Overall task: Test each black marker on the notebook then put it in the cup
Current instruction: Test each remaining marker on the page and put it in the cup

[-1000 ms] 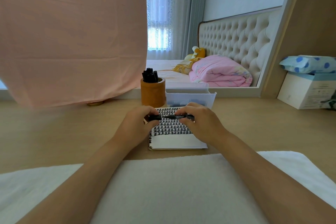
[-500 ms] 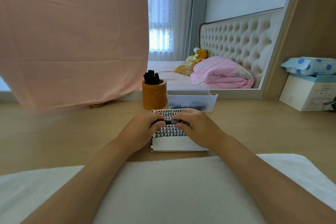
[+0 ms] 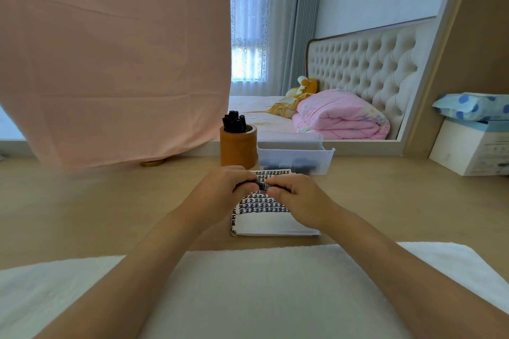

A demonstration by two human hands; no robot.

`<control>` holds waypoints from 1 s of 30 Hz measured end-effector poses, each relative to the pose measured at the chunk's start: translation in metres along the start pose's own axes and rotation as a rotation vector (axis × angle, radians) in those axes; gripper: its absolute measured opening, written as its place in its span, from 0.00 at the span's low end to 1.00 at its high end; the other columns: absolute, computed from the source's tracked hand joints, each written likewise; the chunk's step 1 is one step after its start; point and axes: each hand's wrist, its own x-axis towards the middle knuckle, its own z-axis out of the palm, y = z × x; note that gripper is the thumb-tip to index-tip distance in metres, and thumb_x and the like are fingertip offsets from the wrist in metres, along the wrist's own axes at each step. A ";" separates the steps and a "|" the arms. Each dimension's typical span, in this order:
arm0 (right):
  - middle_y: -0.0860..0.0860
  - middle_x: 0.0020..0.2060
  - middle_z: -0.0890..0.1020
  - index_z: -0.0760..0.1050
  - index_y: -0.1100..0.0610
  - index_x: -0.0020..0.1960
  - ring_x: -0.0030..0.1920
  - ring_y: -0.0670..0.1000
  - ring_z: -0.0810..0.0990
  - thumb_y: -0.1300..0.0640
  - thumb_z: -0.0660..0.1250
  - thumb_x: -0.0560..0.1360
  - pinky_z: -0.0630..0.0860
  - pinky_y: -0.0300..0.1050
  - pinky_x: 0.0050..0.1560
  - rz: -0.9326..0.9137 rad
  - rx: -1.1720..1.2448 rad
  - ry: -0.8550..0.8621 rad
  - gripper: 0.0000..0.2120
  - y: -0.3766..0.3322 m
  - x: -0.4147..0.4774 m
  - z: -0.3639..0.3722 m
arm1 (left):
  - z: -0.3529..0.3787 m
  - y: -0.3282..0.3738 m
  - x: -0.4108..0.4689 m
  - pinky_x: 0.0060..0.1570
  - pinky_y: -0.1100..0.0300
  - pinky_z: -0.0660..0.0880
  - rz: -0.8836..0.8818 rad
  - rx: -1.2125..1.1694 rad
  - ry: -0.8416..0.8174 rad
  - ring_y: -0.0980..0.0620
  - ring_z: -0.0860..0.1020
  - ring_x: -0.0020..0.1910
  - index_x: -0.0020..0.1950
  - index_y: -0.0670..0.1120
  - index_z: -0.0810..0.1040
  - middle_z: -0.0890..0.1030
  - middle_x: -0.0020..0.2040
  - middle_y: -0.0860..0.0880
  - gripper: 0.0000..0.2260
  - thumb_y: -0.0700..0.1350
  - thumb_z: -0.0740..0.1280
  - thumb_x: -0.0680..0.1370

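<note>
A white notebook (image 3: 264, 221), its upper part covered in black marks, lies on the wooden desk. Above it I hold one black marker (image 3: 264, 186) level between both hands. My left hand (image 3: 220, 195) grips its left end and my right hand (image 3: 297, 198) grips its right end, so only a short middle piece shows. Behind the notebook stands a brown cup (image 3: 238, 149) with several black markers (image 3: 234, 121) upright in it.
A clear plastic bin (image 3: 296, 158) with dark items sits right of the cup. A white towel (image 3: 248, 292) covers the desk's near edge under my forearms. Pink cloth (image 3: 110, 58) hangs at the back left. A white box (image 3: 471, 150) stands at the far right.
My hands have drawn closer together along the marker, so less of its barrel shows between them than one second ago.
</note>
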 end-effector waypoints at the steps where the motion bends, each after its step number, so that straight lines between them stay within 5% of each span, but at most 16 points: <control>1: 0.42 0.38 0.79 0.80 0.51 0.55 0.40 0.42 0.76 0.57 0.62 0.82 0.74 0.46 0.43 0.001 -0.008 -0.002 0.09 0.000 0.001 0.001 | 0.000 0.000 0.000 0.40 0.65 0.70 -0.009 -0.006 0.011 0.60 0.75 0.42 0.55 0.51 0.82 0.80 0.43 0.55 0.07 0.47 0.66 0.80; 7: 0.45 0.46 0.75 0.77 0.48 0.64 0.48 0.46 0.75 0.55 0.61 0.82 0.71 0.40 0.50 0.039 -0.059 0.022 0.13 -0.001 0.015 -0.003 | 0.001 -0.004 0.005 0.42 0.70 0.71 -0.138 -0.100 0.089 0.62 0.76 0.45 0.60 0.57 0.77 0.80 0.46 0.61 0.11 0.50 0.69 0.78; 13: 0.48 0.42 0.81 0.82 0.49 0.55 0.41 0.48 0.78 0.56 0.66 0.79 0.73 0.40 0.42 0.105 -0.012 0.162 0.08 -0.003 0.062 -0.030 | -0.021 -0.028 0.043 0.50 0.63 0.74 -0.226 -0.139 0.212 0.60 0.75 0.50 0.65 0.52 0.75 0.78 0.51 0.57 0.14 0.48 0.66 0.80; 18: 0.48 0.43 0.83 0.79 0.52 0.55 0.45 0.50 0.80 0.56 0.67 0.79 0.75 0.42 0.44 0.174 0.149 0.364 0.06 -0.004 0.124 -0.053 | -0.028 -0.059 0.089 0.61 0.57 0.70 -0.320 -0.063 0.297 0.54 0.71 0.58 0.69 0.48 0.71 0.73 0.59 0.52 0.19 0.46 0.67 0.79; 25: 0.51 0.46 0.85 0.79 0.53 0.52 0.47 0.53 0.84 0.60 0.69 0.77 0.79 0.55 0.57 0.216 0.228 0.428 0.06 0.007 0.193 -0.052 | -0.013 -0.096 0.135 0.66 0.53 0.63 -0.477 -0.143 0.183 0.46 0.62 0.71 0.76 0.49 0.59 0.64 0.71 0.47 0.39 0.53 0.75 0.71; 30: 0.51 0.47 0.86 0.81 0.55 0.53 0.47 0.52 0.84 0.61 0.69 0.76 0.79 0.51 0.57 0.229 0.170 0.329 0.07 0.017 0.212 -0.042 | -0.008 -0.115 0.150 0.66 0.55 0.66 -0.489 -0.350 0.108 0.49 0.66 0.70 0.78 0.51 0.56 0.66 0.73 0.49 0.40 0.50 0.75 0.71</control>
